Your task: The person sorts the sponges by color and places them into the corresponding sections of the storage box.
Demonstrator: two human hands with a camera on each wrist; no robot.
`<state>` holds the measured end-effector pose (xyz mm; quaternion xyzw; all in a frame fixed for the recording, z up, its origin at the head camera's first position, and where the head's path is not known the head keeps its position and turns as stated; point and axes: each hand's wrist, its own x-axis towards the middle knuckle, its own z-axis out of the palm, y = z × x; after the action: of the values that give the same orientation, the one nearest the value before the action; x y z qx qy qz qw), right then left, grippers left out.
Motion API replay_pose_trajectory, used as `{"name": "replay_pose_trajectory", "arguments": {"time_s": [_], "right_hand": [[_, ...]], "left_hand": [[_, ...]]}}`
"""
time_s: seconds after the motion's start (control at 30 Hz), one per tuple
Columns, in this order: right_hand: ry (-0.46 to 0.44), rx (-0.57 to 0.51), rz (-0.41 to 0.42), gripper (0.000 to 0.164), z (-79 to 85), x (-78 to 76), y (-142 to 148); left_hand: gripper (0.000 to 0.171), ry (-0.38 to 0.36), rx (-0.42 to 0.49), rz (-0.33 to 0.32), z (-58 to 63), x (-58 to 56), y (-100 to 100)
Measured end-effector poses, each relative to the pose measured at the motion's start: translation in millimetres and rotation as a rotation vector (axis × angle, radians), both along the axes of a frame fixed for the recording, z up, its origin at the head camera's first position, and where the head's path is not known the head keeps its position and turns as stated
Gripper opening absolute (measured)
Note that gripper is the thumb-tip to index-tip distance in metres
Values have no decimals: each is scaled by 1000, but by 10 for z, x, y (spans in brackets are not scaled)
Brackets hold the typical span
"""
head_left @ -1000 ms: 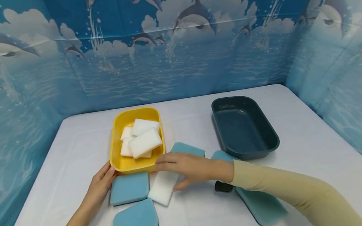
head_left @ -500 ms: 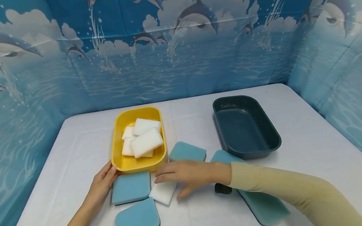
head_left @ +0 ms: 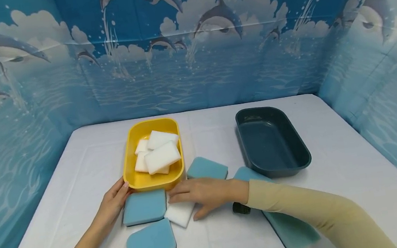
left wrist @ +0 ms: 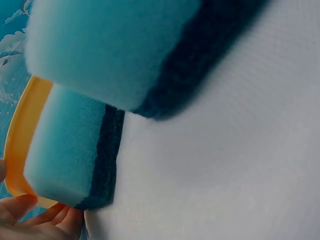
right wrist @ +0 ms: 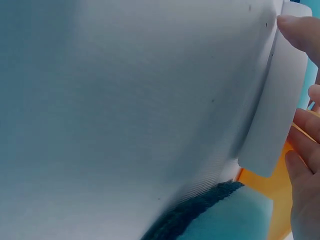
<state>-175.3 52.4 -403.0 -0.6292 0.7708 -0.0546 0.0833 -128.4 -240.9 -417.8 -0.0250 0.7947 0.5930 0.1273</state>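
Observation:
At the near left corner of a yellow plastic tub (head_left: 156, 181), my left hand (head_left: 108, 203) holds the rim; several white sponges (head_left: 163, 157) lie piled inside. My right hand (head_left: 207, 195) reaches across a white sponge (head_left: 180, 214) on the table, fingers spread loosely over it. In the right wrist view, the thumb is near one end of this white sponge (right wrist: 280, 95) and the other fingers lie along its far side. Two blue scouring sponges with dark undersides, one (head_left: 144, 207) against the tub and one (head_left: 151, 245) nearer, lie between the hands.
A dark teal tub (head_left: 273, 141) with nothing in it stands at the back right. Behind my right hand lies a blue sponge (head_left: 207, 168). Another (head_left: 245, 173) touches the teal tub, and one more (head_left: 293, 230) sits partly under the right sleeve. A dolphin-print curtain (head_left: 193, 79) backs the white-covered table.
My right hand has drawn slightly back from the yellow tub's rim and settled lower over the white sponge. My left hand stays at the tub's corner.

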Motion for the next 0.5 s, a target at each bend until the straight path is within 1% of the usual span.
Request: {"name": "replay_pose_trajectory", "arguments": {"time_s": [0.3,0.5], "right_hand": [[-28,61,2,71,9,-21,-42],[-13,62,15,66,3,-18,-42]], "left_hand": [[65,1,-2,-6,4,7,4],[65,2,-2,0,4,6,4]]}}
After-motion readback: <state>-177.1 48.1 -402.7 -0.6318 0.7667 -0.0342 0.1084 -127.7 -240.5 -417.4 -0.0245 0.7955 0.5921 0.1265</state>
